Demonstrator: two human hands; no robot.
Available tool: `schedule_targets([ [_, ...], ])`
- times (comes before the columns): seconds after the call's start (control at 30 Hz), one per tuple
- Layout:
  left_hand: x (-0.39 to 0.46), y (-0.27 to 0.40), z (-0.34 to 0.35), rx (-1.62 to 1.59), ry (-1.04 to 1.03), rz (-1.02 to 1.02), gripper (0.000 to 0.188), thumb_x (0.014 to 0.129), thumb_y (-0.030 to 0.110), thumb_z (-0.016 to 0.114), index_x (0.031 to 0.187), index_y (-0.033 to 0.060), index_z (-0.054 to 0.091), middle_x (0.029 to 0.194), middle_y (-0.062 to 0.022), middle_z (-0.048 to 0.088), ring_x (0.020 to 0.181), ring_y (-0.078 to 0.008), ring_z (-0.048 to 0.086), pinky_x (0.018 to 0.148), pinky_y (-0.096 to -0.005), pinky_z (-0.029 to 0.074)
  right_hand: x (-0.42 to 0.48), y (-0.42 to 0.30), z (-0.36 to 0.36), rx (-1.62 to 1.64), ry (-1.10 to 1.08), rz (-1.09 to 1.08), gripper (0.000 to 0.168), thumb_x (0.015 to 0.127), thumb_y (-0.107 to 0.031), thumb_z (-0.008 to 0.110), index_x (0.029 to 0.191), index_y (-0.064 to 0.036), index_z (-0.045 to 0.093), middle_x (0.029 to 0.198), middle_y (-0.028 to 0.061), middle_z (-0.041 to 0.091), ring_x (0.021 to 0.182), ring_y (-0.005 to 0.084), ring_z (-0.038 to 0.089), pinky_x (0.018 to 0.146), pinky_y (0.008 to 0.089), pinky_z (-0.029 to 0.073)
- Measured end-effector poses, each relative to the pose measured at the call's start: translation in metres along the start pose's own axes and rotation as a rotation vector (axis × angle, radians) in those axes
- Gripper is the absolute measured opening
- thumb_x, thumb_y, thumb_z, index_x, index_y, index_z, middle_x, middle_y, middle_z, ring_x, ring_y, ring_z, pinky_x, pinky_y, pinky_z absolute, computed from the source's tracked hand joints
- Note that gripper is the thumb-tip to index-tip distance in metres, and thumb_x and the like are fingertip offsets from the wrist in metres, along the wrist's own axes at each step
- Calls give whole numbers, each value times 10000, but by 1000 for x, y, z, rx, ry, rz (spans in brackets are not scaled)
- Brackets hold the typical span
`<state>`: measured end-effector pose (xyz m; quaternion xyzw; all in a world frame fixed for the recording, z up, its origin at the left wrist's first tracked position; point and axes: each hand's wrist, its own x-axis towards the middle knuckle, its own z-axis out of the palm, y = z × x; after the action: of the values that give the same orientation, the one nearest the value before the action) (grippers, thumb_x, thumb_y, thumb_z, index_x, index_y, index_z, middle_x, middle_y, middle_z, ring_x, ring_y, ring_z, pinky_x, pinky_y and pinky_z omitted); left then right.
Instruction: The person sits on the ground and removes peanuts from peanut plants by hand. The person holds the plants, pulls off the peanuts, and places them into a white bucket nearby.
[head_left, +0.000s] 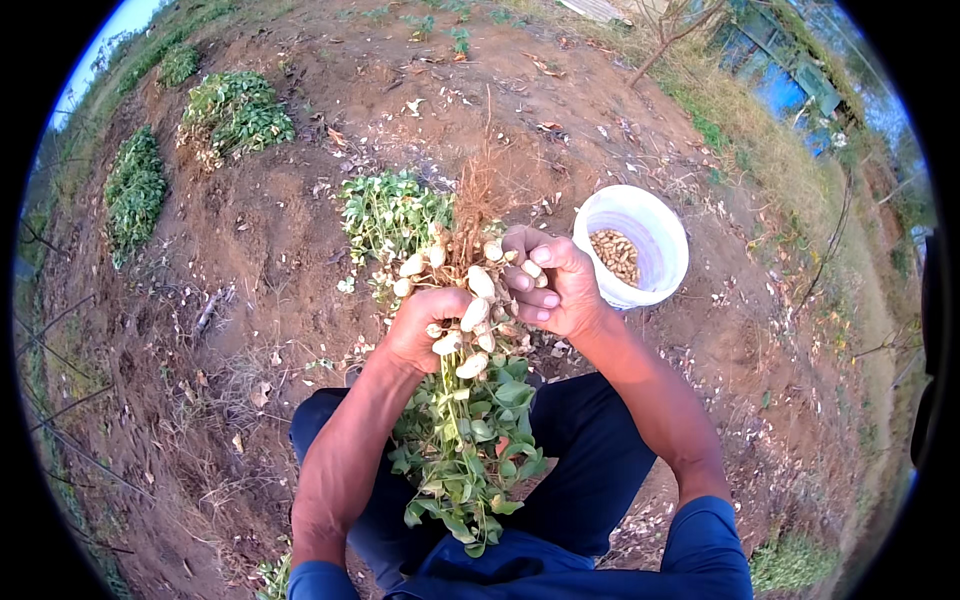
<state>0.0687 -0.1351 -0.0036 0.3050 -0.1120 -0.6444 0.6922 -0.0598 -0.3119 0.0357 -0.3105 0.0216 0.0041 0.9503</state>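
My left hand (426, 324) grips the stems of an uprooted peanut plant (466, 442) just below its roots. Its leafy top hangs down between my knees, and the reddish-brown roots (474, 199) point away from me. Pale peanut pods (480, 283) cluster around the root base, several lying over my left thumb. On the other side of the cluster, my right hand (559, 285) has its fingers curled around a few pods (532, 271) at the thumb and fingertips. Whether those pods are still joined to the plant cannot be made out.
A white plastic bucket (671, 251) with peanut pods (616, 255) in its bottom stands right of my right hand. Another pulled plant (394, 214) lies just beyond my left hand. Leafy heaps (236, 112) rest at the far left on brown soil. A thin tree (667, 45) stands far right.
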Motion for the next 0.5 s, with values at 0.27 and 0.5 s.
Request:
schedule_targets([
  [0.27, -2, 2, 10, 78, 124, -31, 281, 723, 43, 650, 982, -63, 682, 840, -129, 705, 688, -220, 690, 625, -362, 590, -1, 3, 5, 44, 294, -9, 411, 989, -467, 612, 1064, -64, 629, 819, 38, 646, 411, 56, 406, 343, 218, 379],
  [0.5, -9, 4, 35, 222, 225, -69, 271, 733, 28, 642, 989, -55, 676, 826, -106, 694, 667, -208, 661, 619, -372, 567, -12, -9, 28, -415, 359, 120, 393, 877, -334, 831, 1096, -82, 622, 755, -57, 525, 451, 5, 362, 359, 197, 291],
])
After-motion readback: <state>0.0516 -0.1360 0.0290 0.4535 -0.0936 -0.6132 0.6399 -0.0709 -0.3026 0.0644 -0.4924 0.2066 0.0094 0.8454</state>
